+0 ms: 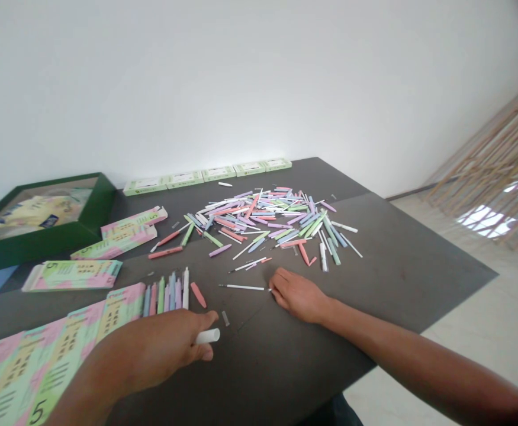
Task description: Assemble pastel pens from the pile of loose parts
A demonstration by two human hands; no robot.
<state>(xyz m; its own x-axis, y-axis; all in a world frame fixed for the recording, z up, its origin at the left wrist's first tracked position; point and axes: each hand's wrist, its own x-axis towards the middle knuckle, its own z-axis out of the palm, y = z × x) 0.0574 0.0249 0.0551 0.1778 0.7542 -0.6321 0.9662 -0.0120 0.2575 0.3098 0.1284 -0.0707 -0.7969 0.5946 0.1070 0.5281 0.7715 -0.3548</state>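
My left hand (161,349) is closed round a white pen barrel (208,336), whose open end sticks out to the right past my thumb. My right hand (296,294) rests on the dark table (396,272) with its fingertips pinched on the end of a thin white refill (243,287) that lies flat, pointing left. Just beyond my left hand, a short row of assembled pastel pens (166,294) lies side by side. A large loose pile of pastel pen parts (267,219) covers the table's middle.
Pink-and-green packs (72,275) lie along the left side, with more of them at the near left corner (23,367). A green tray (41,216) stands at the far left. A row of pale green boxes (208,174) lines the wall edge. Floor drops away to the right.
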